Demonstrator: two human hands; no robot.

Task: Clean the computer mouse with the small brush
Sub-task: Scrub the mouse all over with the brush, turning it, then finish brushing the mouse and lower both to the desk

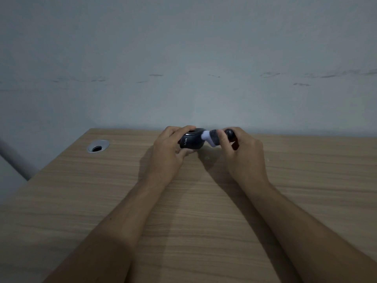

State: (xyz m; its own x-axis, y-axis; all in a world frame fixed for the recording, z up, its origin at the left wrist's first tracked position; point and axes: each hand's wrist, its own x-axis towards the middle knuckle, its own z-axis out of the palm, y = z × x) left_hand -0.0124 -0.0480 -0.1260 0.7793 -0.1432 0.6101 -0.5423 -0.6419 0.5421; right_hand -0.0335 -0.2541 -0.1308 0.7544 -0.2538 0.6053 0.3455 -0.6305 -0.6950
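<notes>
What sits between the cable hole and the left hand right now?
Nothing: in the head view only bare wooden desk separates the cable hole from the left hand, which holds the mouse.

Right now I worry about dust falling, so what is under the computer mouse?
Left hand fingers cradle the computer mouse from below, above the wooden desk. The mouse's underside is hidden.

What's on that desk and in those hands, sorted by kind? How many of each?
Computer mouse: 1, held in the left hand
Small brush: 1, held in the right hand
Cable hole in the desk: 1
Total: 3
</notes>
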